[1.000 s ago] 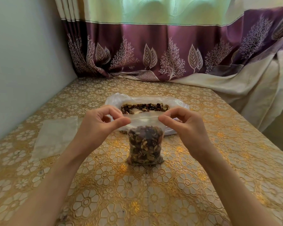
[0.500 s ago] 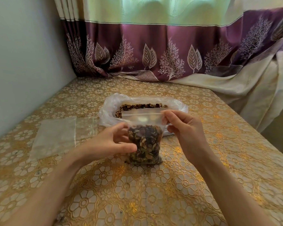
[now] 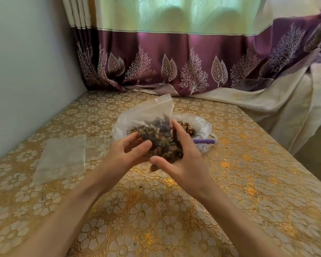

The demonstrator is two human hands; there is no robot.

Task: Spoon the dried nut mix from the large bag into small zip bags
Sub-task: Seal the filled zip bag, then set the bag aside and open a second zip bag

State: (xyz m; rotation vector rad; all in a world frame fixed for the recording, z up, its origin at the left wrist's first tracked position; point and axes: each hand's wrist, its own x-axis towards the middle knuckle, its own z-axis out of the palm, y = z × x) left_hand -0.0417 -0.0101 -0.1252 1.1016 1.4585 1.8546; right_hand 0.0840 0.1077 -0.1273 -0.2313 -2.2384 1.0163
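Note:
A small zip bag (image 3: 159,134) filled with dark nut mix is tilted back above the table, its sealed top pointing up and away. My left hand (image 3: 127,154) grips its lower left side and my right hand (image 3: 185,156) cups its right side and bottom. Behind it lies the large clear bag (image 3: 202,125) with nut mix showing at its open mouth. A purple spoon handle (image 3: 205,141) pokes out at the large bag's right side.
Empty flat zip bags (image 3: 63,158) lie on the gold floral tablecloth (image 3: 248,182) to the left. A grey wall (image 3: 26,71) runs along the left edge. A purple and cream curtain (image 3: 174,62) hangs behind and drapes over the far right.
The small bag stood upright on the table with fingers at its zip strip. Both hands have dropped to its body, lifted it and tipped it backward.

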